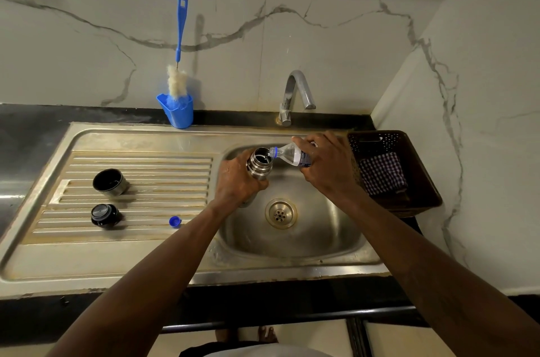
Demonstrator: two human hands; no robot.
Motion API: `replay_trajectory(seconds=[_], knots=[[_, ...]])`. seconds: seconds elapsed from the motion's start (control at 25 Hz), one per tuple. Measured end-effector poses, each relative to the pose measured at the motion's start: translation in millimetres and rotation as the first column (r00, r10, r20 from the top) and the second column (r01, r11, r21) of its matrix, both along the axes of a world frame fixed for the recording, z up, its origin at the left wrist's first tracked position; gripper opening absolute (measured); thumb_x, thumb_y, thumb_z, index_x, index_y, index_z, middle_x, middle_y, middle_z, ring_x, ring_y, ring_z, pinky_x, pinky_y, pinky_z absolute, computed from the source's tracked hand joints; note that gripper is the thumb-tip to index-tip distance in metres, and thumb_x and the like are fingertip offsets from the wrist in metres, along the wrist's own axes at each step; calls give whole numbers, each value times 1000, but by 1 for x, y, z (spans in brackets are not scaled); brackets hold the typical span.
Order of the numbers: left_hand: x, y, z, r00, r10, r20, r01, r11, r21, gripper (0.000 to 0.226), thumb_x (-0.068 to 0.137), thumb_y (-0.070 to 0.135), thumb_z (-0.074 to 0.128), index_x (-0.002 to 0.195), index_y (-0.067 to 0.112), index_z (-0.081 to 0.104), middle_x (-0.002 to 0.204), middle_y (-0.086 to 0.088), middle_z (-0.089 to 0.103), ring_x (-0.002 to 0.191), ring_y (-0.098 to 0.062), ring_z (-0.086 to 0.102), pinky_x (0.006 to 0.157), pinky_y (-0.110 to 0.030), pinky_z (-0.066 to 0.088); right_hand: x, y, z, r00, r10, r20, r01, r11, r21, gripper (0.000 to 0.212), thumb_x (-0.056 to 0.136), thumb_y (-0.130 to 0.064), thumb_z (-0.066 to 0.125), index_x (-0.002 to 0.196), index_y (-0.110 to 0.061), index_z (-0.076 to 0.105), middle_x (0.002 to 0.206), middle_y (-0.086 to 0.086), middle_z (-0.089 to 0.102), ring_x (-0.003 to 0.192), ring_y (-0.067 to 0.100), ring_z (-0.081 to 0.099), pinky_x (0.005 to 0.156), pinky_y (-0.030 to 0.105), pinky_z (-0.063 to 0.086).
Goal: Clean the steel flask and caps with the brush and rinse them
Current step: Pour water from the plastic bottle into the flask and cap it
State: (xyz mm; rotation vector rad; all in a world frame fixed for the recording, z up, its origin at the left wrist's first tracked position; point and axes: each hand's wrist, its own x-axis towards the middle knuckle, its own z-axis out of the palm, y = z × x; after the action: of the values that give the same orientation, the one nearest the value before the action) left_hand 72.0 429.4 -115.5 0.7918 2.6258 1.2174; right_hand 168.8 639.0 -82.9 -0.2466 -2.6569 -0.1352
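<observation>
A: Where is everything sitting at the moment?

B: The left hand (238, 178) is wrapping tight around the steel flask (259, 163), holding it tilted over the sink basin (321, 228). The right hand (324, 165) is clamping a clear plastic water bottle (289, 154), tipping its neck against the flask's mouth, and water seems to be running in.

A: What is worrying you?

B: The two openings are only just meeting. If the bottle is tipping further or getting squeezed, water is likely spilling past the rim and down the wet left hand, and a wet steel body is prone to slipping into the basin.

A: And the caps?

B: The cup cap (110, 182) and the stopper cap (105, 215) are lying on the draining board near the sink's left edge, with the small blue bottle cap (175, 221) close to the basin edge. A sweeping forearm could be knocking that one into the basin.

A: The brush?

B: The bottle brush (178, 64) is standing in its blue holder (176, 111) at the worktop's back edge, well apart from both hands.
</observation>
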Motion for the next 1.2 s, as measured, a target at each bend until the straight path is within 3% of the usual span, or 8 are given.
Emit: replay_trajectory(seconds=[0.08, 0.24, 0.48, 0.8, 1.2], knots=[[0, 1, 0, 1000, 5, 11, -5, 1000, -7, 83, 65, 28, 98, 138, 19, 60, 127, -4, 71, 118, -20, 65, 105, -30, 43, 0, 0, 0, 1000, 2, 7, -2, 1000, 12, 74, 65, -30, 95, 133, -22, 67, 113, 4, 71, 103, 29, 62, 82, 44, 50], [2, 1, 1, 1000, 12, -1, -12, 1000, -20, 84, 65, 29, 97, 139, 18, 59, 129, -5, 71, 121, -23, 64, 112, -42, 45, 0, 0, 1, 1000, 9, 10, -9, 999, 31, 73, 67, -30, 94, 134, -22, 66, 115, 4, 71, 105, 30, 61, 85, 45, 49], [2, 1, 3, 1000, 19, 18, -18, 998, -66, 86, 66, 30, 97, 141, 18, 58, 131, -6, 70, 123, -22, 64, 103, -24, 35, -3, 2, 0, 999, 32, 2, -32, 998, 61, 72, 66, -28, 95, 132, -21, 67, 115, 7, 71, 104, 33, 62, 86, 47, 49], [4, -2, 10, 999, 21, 32, -18, 996, -90, 85, 70, 30, 96, 144, 18, 56, 135, -5, 68, 128, -22, 61, 103, -20, 23, -3, -1, 0, 999, 46, -23, -44, 996, 78, 72, 63, -24, 97, 130, -20, 69, 114, 8, 71, 103, 33, 63, 87, 47, 48], [9, -6, 17, 999, 17, 44, -12, 995, -100, 85, 71, 29, 95, 145, 17, 55, 134, -6, 69, 127, -23, 61, 101, -19, 23, -3, -7, 2, 996, 64, -65, -58, 994, 94, 69, 61, -21, 97, 126, -19, 72, 111, 9, 72, 102, 34, 64, 86, 47, 49]])
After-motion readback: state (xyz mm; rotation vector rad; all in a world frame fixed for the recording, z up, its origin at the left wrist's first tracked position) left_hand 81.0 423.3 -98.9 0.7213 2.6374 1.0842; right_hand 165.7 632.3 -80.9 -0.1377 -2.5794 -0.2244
